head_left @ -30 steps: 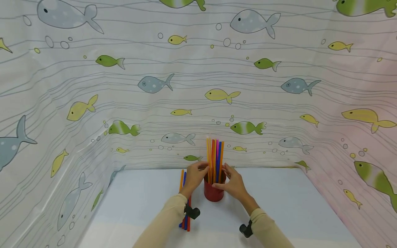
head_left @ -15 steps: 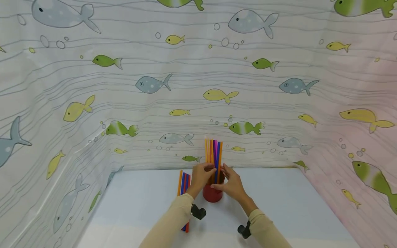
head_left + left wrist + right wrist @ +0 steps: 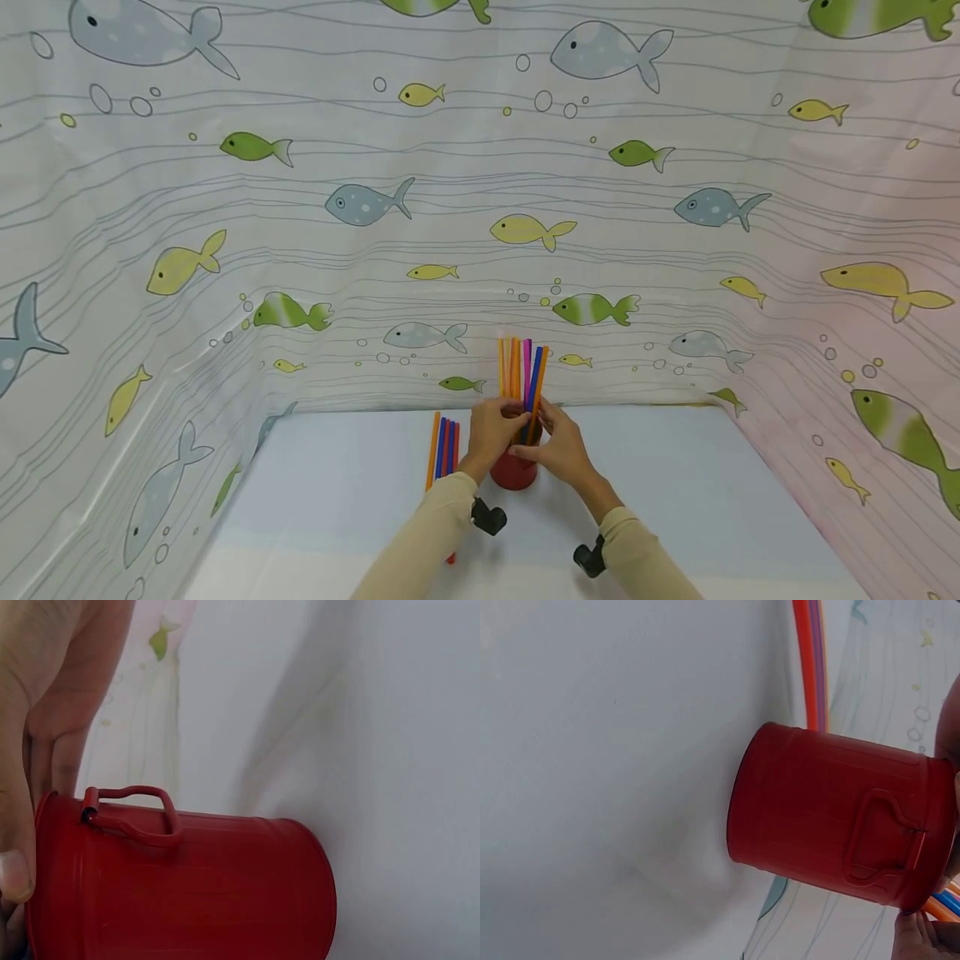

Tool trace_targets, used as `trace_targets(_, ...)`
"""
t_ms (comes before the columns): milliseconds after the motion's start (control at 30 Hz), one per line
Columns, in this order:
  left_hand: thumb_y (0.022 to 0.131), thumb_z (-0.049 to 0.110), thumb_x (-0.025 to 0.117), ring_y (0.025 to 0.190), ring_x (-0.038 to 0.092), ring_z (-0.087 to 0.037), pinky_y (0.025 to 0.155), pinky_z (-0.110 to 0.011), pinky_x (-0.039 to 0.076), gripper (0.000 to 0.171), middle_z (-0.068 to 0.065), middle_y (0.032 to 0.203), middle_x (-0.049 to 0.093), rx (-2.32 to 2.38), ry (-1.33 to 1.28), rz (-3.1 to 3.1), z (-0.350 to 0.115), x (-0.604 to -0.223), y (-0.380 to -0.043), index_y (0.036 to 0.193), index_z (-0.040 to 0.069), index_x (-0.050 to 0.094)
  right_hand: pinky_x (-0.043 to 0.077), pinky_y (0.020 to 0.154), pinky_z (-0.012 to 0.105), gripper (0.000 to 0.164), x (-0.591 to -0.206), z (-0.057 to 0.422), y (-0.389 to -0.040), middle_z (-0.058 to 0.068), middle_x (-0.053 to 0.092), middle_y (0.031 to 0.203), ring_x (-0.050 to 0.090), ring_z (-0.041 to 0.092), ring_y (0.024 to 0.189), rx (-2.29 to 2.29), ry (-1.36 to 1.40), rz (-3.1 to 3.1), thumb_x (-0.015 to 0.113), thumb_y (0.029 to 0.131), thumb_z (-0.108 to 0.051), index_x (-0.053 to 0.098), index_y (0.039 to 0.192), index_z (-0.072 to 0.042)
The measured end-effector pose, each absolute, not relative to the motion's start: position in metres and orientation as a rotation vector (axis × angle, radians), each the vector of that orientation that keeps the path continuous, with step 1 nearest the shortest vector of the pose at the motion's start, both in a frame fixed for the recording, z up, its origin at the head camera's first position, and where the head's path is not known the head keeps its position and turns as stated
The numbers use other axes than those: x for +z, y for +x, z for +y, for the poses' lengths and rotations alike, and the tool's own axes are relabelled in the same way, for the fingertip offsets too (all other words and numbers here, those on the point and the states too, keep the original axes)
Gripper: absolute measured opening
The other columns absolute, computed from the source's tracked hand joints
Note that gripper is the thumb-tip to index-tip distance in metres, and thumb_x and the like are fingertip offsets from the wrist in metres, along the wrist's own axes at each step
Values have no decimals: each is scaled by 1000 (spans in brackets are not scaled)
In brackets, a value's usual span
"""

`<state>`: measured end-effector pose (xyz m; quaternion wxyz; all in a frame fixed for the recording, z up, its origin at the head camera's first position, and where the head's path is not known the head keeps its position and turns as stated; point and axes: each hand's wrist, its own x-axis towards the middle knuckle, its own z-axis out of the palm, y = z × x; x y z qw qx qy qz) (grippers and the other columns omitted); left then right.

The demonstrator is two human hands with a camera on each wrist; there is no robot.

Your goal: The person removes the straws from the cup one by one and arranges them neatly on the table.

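A red metal bucket [image 3: 513,477] with side handles stands upright on the white table, holding several thin coloured sticks [image 3: 514,367] in orange, pink and blue. My left hand [image 3: 491,435] is at its left, fingers and thumb curled round sticks just above the mouth; its thumb [image 3: 15,877] shows at the rim in the left wrist view. From the right, my right hand [image 3: 558,448] grips the rim, thumb in front and fingers behind. The blue and orange sticks at the right lean outward. The hands partly hide the bucket's mouth.
Left of the bucket, a row of several orange, blue and red sticks [image 3: 442,454] lies on the table [image 3: 675,492], partly under my left forearm. A fish-patterned sheet [image 3: 480,183] rises behind and along both sides.
My left hand has moved right across the bucket's mouth. The blue and orange sticks at the right have tilted further right. My right hand stays at the rim.
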<state>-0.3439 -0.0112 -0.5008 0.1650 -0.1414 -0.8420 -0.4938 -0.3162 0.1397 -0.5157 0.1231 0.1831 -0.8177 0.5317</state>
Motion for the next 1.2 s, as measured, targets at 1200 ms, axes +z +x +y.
trace_targets(1200,83,15,76,79,66,-8,70,-22,56,21,2,89,71,-1446,-406,-2339,-11,-514,-341,103,11,73,39,104,39,105,-515,140,-316,11,51,138,48,29,130,1544,487,-2431,91,66,-31,34,150,-2)
